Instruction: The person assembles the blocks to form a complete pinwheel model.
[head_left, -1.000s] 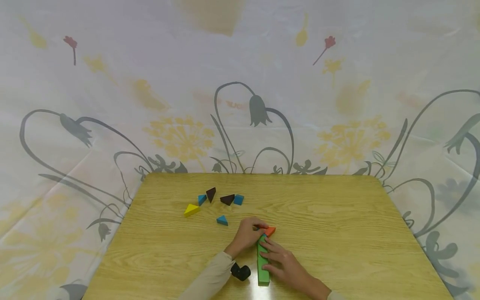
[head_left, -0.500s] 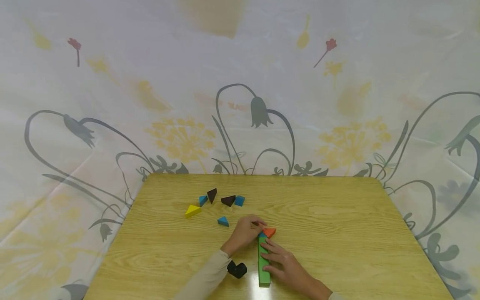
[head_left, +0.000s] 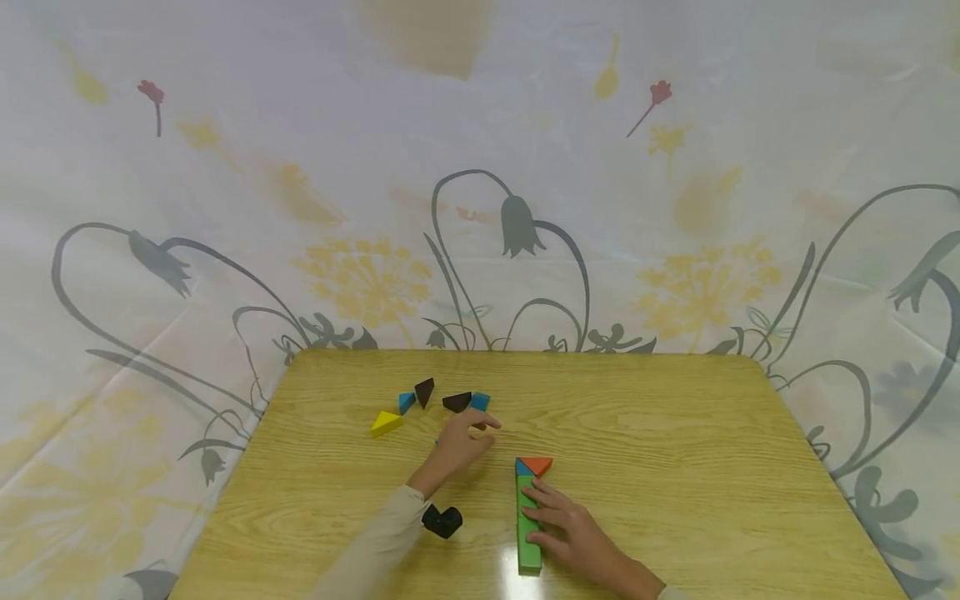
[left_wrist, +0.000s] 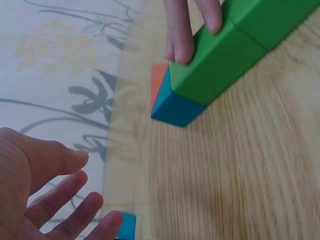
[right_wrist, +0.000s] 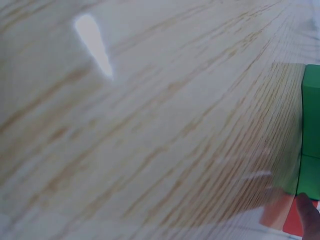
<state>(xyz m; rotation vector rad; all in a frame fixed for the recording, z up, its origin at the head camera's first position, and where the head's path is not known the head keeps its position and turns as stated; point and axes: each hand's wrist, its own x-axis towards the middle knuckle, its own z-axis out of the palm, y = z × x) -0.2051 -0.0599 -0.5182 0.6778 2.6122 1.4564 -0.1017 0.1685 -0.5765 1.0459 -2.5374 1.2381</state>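
Two green blocks [head_left: 528,525] lie end to end in a column on the wooden table. A blue triangle block [head_left: 522,469] and an orange triangle block [head_left: 537,464] sit together at the column's far end. My right hand [head_left: 576,532] rests its extended fingertips along the right side of the green blocks. Over to the left, my left hand [head_left: 456,443] hovers with parted, slightly bent fingers and nothing in them. Just beyond it is a blue block [head_left: 480,401]. The left hand mostly covers another small blue triangle. In the left wrist view the left hand's palm [left_wrist: 20,200] looks bare.
A dark brown block [head_left: 457,402] lies beside the blue one. Farther left are a second brown block [head_left: 424,392], a small blue triangle [head_left: 406,402] and a yellow triangle [head_left: 386,423]. A patterned sheet [head_left: 480,250] rises behind the table's far edge [head_left: 600,353].
My left hand has let go at the far end of the column and moved left toward the loose blocks, uncovering the blue triangle there. The right hand has stayed against the green blocks.
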